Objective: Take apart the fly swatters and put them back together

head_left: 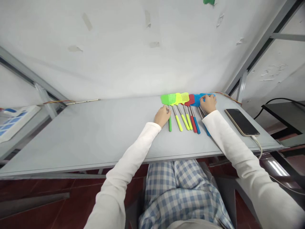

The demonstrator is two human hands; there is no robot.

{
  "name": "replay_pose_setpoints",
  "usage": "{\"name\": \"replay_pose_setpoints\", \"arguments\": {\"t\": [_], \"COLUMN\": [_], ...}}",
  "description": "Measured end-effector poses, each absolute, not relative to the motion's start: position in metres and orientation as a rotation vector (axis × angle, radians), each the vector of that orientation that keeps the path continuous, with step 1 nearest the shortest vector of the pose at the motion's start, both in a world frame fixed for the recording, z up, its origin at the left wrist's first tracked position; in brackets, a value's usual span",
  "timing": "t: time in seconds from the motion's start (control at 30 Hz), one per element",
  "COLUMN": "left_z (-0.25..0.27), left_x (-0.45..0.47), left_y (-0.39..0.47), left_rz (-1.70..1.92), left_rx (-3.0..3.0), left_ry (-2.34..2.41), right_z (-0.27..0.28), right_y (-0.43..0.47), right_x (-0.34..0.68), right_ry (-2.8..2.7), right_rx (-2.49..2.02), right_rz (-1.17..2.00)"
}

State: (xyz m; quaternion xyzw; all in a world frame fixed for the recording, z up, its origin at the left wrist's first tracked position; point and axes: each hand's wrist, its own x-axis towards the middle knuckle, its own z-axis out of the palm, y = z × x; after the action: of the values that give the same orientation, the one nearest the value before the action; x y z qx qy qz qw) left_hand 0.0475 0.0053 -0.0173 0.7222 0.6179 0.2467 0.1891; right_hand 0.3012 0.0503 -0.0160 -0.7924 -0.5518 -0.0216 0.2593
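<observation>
Several fly swatters lie side by side at the back of the table, their heads overlapping along the wall and their handles toward me. From left to right they run from a green fly swatter (170,123) through yellow fly swatters (184,97) and a red fly swatter (193,124) to blue fly swatters (196,125). My left hand (162,115) is closed at the thin shaft of the green one, just below its head. Curled fingers of my right hand (209,103) grip a blue head at the right end. My right hand and sleeve partly cover the handles there.
A phone (242,122) with a white charging cable (258,144) lies right of my right arm on the grey table (95,136). The white wall (114,63) rises behind, between metal frame posts. A white and blue object (13,122) stands at far left.
</observation>
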Motion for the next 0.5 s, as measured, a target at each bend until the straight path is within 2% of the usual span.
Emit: {"name": "replay_pose_setpoints", "arguments": {"t": [0.17, 0.3, 0.5], "left_z": [-0.025, -0.031, -0.034], "left_x": [0.035, 0.027, 0.024], "left_y": [0.007, 0.013, 0.016], "left_rz": [0.731, 0.784, 0.820], "left_rx": [2.021, 1.991, 1.949], "left_ry": [1.562, 1.428, 1.383], "right_z": [-0.008, -0.003, 0.002], "right_y": [0.045, 0.039, 0.037], "right_x": [0.327, 0.349, 0.342], "right_ry": [-1.337, -1.403, -1.779], "right_rx": [-2.400, -2.586, -2.495], "right_rz": [-0.177, 0.008, 0.248]}}
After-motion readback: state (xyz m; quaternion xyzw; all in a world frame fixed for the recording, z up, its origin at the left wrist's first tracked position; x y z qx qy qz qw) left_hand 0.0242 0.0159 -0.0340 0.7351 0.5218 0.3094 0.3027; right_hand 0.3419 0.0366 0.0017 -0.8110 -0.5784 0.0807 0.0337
